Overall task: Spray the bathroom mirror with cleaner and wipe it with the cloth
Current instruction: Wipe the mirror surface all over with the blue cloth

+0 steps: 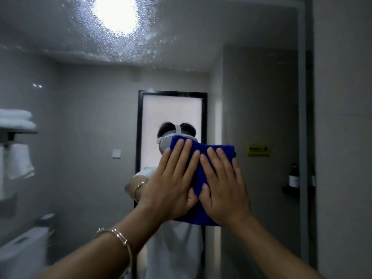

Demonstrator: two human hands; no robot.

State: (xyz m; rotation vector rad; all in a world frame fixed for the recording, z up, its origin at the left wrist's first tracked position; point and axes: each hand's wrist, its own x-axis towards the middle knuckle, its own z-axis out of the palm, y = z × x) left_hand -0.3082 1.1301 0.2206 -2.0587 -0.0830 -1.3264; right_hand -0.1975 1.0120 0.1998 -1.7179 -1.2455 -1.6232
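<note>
Both my hands are flat, fingers spread, pressing the blue cloth [201, 174] on the mirror [251, 97]: left hand [171, 184], right hand [223, 190]. Droplets [120, 47] sit higher up (yellow sticker [258, 151] text too blurry to read).

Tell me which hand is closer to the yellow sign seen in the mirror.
Right. The right hand lies flat on the blue cloth, just left of and below the yellow sign. The left hand presses the cloth's far side.
</note>
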